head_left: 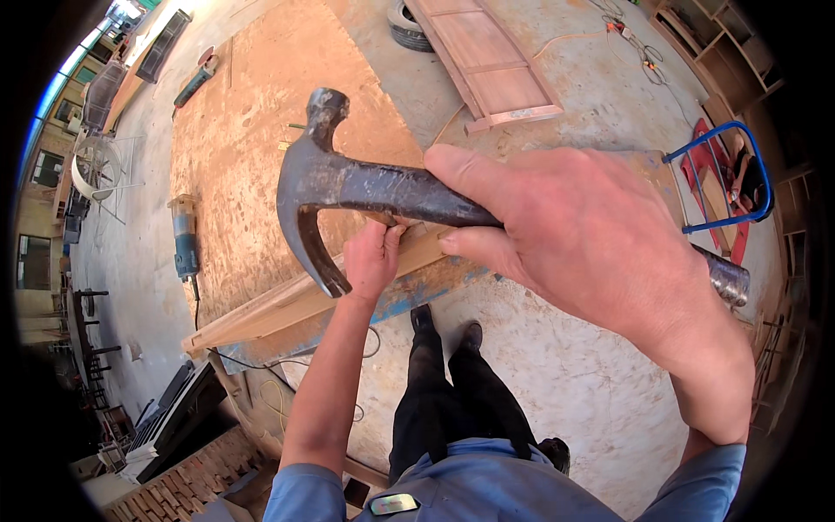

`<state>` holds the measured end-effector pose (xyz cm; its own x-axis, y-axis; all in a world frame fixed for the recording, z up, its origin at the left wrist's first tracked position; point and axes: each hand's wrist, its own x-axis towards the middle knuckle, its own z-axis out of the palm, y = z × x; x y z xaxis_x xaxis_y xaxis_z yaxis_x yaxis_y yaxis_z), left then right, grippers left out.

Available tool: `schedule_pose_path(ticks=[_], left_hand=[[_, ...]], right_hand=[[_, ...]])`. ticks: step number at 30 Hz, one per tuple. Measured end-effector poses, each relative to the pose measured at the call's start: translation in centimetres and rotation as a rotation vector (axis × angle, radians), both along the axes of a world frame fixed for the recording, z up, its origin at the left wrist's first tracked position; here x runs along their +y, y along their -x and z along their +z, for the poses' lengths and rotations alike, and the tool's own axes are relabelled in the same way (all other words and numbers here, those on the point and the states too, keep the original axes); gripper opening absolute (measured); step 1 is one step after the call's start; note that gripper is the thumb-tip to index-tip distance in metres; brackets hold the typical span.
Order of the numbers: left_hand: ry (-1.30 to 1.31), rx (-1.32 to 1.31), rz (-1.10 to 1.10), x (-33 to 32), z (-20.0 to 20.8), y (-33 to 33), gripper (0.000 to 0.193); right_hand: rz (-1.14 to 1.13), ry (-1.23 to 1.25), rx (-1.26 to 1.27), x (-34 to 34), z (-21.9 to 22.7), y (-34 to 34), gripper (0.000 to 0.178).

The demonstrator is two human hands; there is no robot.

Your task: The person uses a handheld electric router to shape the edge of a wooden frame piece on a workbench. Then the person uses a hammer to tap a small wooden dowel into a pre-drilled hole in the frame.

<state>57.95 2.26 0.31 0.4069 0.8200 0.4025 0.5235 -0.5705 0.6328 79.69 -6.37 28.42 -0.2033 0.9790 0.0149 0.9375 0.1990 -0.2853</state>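
Note:
My right hand (600, 235) is wrapped around the handle of a claw hammer (315, 178), raised close to the camera. The hammer's dark, worn metal head points left, its claw curving down and its striking face up. Below and behind the hammer, my left hand (370, 259) is closed, thumb and fingers pinched together at a long pale wooden board (270, 315) along the near edge of the worktable. Whatever sits in that pinch is too small and partly covered to make out. The hammer and my right hand hide part of the board.
On the plywood tabletop (261, 113) lie a teal trim router (185, 242) with a cord and an angle grinder (197, 76). Beyond are a panelled wooden door (487, 65) and a tire (407, 28). A blue-handled cart (765, 178) stands right; cables hang below the table's near edge.

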Motion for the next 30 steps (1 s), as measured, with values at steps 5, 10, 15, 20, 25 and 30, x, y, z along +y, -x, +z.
schedule_pose_path(ticks=[5,10,15,20,25,30], left_hand=[[0.039,-0.119,-0.019,-0.3,0.7,-0.4,0.007],[0.142,-0.101,-0.019,-0.2,0.4,0.3,0.009],[0.265,-0.226,0.031,-0.4,1.2,-0.6,0.007],[0.277,-0.214,0.051,-0.3,1.2,-1.3,0.009],[0.288,-0.17,0.032,0.0,1.6,-1.6,0.011],[0.249,-0.154,0.017,0.1,1.7,-1.9,0.011]], right_hand=[[-0.036,-0.042,0.176,-0.9,-0.6,-0.9,0.051],[-0.115,-0.151,0.548,-3.1,-2.9,-2.8,0.057],[-0.292,-0.121,0.595,-6.0,-5.1,-4.4,0.055],[-0.438,-0.011,0.646,-8.1,-6.2,-5.3,0.054],[-0.483,0.005,0.707,-9.0,-7.8,-6.0,0.053],[-0.458,0.024,0.671,-8.8,-7.5,-6.0,0.053]])
